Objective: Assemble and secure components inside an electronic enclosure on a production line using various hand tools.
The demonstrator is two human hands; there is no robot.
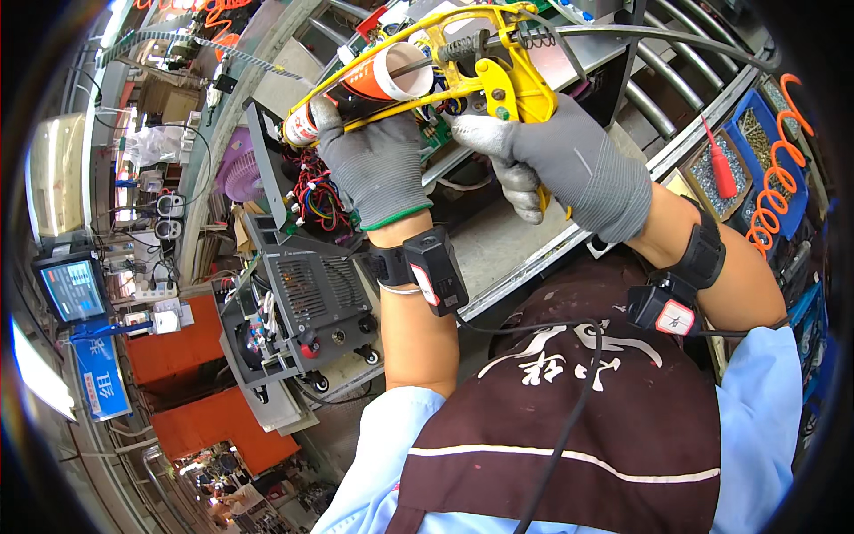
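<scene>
— Where is the yellow caulking gun point(500, 89) being held?
— Near the top edge, in front of the body, between both gloved hands. Its front end is gripped by the left hand point(378, 165), with the thumb laid at the nose; the remaining fingers are mostly hidden behind the frame. Its handle is enclosed by the right hand point(578, 165), with fingers curled and the thumb stretched out toward the left.

— What is carried in the frame?
— An orange, black and white cartridge point(366, 82). Its wide rear mouth is turned to the right; a pale inner wall is seen, and the rod is run into it. What lies deeper cannot be made out.

— And the containers at the right?
— Brass-coloured screws are held in a blue bin point(792, 206), partly crossed by an orange coiled hose point(767, 218). Silver-coloured small parts are held in the tray beside it, with a red bottle point(722, 169) laid over them.

— What is contained in the dark housing point(265, 160) beside the left hand?
— Bundled wires point(318, 191), mostly red; the rest of the interior is covered by the hand and gun.

— Can the trigger be judged?
— No; it is largely covered by the right hand, so how far it is squeezed cannot be told.
</scene>
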